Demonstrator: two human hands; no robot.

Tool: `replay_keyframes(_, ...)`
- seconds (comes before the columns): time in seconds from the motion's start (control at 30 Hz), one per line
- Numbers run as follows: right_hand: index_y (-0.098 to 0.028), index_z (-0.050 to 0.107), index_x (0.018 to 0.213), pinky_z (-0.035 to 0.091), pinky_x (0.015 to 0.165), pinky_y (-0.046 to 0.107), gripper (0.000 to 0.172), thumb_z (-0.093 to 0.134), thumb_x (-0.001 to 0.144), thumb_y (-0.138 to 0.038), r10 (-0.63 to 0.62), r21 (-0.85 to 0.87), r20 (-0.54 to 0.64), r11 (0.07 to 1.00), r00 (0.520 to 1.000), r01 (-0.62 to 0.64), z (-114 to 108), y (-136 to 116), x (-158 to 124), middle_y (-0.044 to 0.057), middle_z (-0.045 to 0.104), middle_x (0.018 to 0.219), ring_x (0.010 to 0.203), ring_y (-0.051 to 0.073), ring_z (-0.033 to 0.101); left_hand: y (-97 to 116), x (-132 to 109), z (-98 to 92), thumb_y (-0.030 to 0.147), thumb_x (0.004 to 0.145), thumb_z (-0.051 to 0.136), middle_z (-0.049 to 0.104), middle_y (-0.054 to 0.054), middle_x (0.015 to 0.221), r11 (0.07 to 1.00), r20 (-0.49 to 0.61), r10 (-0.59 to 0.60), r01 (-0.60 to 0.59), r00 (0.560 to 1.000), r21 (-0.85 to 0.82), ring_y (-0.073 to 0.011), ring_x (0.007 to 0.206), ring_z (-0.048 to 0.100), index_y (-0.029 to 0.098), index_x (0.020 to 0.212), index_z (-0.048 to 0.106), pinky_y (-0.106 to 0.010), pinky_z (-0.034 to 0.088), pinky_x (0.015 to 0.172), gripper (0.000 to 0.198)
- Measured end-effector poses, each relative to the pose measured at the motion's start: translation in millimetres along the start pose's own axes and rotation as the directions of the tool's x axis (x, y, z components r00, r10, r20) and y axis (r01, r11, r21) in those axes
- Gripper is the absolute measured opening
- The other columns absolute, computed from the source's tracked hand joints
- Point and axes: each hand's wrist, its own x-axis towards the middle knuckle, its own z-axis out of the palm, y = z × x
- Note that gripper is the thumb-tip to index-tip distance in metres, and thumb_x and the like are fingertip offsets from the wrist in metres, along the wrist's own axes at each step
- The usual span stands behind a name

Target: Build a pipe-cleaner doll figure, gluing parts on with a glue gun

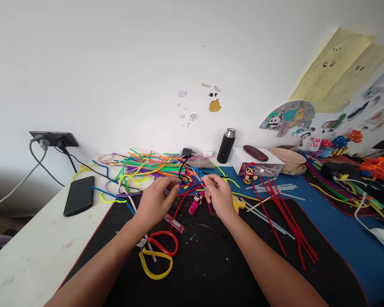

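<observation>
– Location of the left hand [156,202] and state of its grip?

– Beside the left end of thin blue strands [194,186], over the far part of the black mat [205,273]. Fingers loosely curved, with a narrow gap to the thumb; impossible to tell whether around a strand.

– And the right hand [219,196]?

– Near the right end of the same blue strands. Grip narrow, with thumb and fingertips close together in a pinch; contents too small to tell.

– Objects nearest to both?

– Between the hands and slightly lower, a small pink-and-black figure [196,203]. Below the left hand, a small pink labelled object [174,223], then scissors [156,277] with one red and one yellow handle.

– Surroundings?

– Behind the hands, a heap of coloured strands [150,168]; farther right, an upright black flask [226,147] beside a white box [240,153]. Right of the right hand, loose red strands [294,232]. At left, a black phone [79,196], flat on the white counter [60,256].
</observation>
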Motion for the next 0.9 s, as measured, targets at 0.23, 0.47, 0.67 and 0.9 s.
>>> replay_keyframes(0.23, -0.021, 0.062, 0.086, 0.031, 0.036, 0.023, 0.037, 0.069, 0.086, -0.057, -0.041, 0.078, -0.01, 0.996, 0.999, 0.042, 13, 14, 17, -0.01, 0.044, 0.051, 0.036, 0.008, 0.038, -4, -4, 35.9, 0.037, 0.094, 0.06, 0.074, -0.008, 0.103, 0.996, 0.266, -0.069, 0.053, 0.962, 0.069, -0.0292, 0.1, 0.067, 0.024, 0.115, 0.07, -0.04, 0.05, 0.087, 0.026)
replay_keyframes(0.47, -0.022, 0.064, 0.086, 0.033, 0.04, 0.023, 0.034, 0.068, 0.09, -0.055, -0.07, 0.025, -0.011, 0.997, 0.997, 0.07, -2, 27, 15, -0.007, 0.048, 0.055, 0.041, 0.009, 0.038, -3, -12, 66.1, 0.041, 0.092, 0.067, 0.071, -0.009, 0.099, 0.973, 0.389, -0.042, -0.052, 0.92, 0.226, -0.0307, 0.098, 0.065, 0.022, 0.108, 0.066, -0.041, 0.048, 0.085, 0.025)
replay_keyframes(0.67, -0.021, 0.064, 0.086, 0.031, 0.039, 0.022, 0.035, 0.067, 0.091, -0.055, -0.052, 0.043, -0.01, 0.998, 0.999, 0.052, -5, 12, 6, -0.007, 0.048, 0.056, 0.041, 0.008, 0.037, -2, -9, 82.0, 0.048, 0.088, 0.072, 0.069, -0.01, 0.093, 0.947, 0.387, -0.024, -0.103, 0.922, 0.304, -0.0317, 0.092, 0.064, 0.023, 0.093, 0.063, -0.043, 0.047, 0.083, 0.028)
replay_keyframes(0.9, -0.021, 0.065, 0.087, 0.033, 0.039, 0.021, 0.033, 0.068, 0.091, -0.054, -0.053, 0.079, 0.022, 0.996, 0.998, 0.051, -4, 14, 3, -0.006, 0.051, 0.058, 0.041, 0.008, 0.038, 0, -6, 85.9, 0.037, 0.091, 0.065, 0.069, -0.009, 0.093, 0.936, 0.428, -0.125, -0.037, 0.895, 0.349, -0.0306, 0.092, 0.065, 0.023, 0.088, 0.058, -0.04, 0.046, 0.08, 0.016)
